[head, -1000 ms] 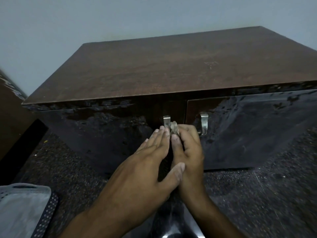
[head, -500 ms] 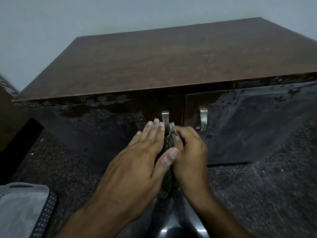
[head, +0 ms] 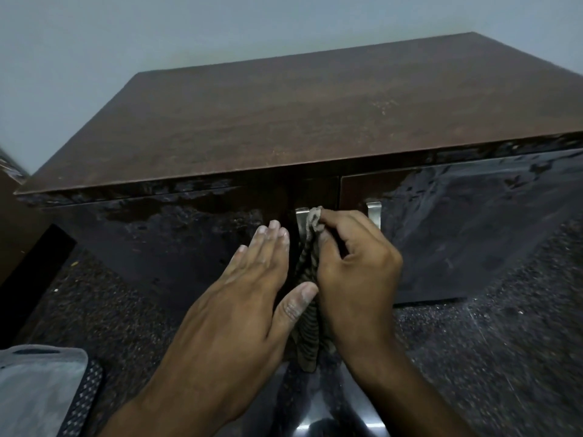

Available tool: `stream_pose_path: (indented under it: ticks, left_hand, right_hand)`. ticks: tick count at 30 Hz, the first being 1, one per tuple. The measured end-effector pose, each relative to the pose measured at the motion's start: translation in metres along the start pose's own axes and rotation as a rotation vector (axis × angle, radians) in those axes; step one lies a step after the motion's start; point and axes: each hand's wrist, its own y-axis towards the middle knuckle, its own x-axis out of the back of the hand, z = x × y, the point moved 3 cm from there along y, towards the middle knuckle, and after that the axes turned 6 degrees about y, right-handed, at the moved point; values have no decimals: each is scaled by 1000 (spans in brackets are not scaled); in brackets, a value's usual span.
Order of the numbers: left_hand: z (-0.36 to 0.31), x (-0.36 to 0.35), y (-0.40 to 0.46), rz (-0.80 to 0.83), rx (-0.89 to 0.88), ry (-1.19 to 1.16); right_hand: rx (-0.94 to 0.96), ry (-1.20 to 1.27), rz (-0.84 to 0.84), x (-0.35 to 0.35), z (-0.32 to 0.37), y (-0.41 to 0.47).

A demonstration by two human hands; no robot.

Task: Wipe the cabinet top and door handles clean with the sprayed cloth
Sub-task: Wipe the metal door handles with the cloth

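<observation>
At the centre of the frame our right hand (head: 356,266) pinches the striped cloth (head: 307,313) with curled fingers against the left door handle (head: 301,220), while our left hand (head: 252,285) lies flat, fingers straight, on the glossy left door (head: 176,244). The cloth hangs limp and light, so we judge it best bunched near the fingertips; the metal handle looks stiff and slick. The right door handle (head: 374,212) waits just right.

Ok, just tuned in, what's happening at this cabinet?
A person is wiping the left door handle with a striped cloth gripped in the right hand. The left hand lies flat against the left door, fingers straight. The right door handle is untouched at this moment.
</observation>
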Motion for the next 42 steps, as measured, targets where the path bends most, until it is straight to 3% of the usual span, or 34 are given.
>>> stream_pose_path:
  ticks: [8, 18, 25, 29, 31, 32, 36, 42]
  left_hand:
    - [6, -3, -1, 17, -10, 61]
    - [5, -6, 2, 52, -10, 34]
    - [13, -7, 2, 11, -59, 82]
    - [22, -1, 0, -45, -118, 46]
    - [25, 6, -1, -61, -106, -44]
    - [25, 9, -1, -80, -97, -95]
    - [25, 16, -5, -163, -54, -251]
    - [27, 20, -5, -208, -49, -267]
  right_hand:
    - [-29, -141, 66, -2, -7, 4]
    - [-35, -100, 73, -1, -12, 6]
    - [-302, -110, 204, 4, -27, -8]
    - [-519, 283, 28, 5, -23, -33]
    - [-446, 409, -75, -3, -12, -48]
    - [-319, 366, -78, -7, -8, -54]
    - [175, 71, 167, -34, 0, -72]
    - [155, -128, 371, -62, 0, -82]
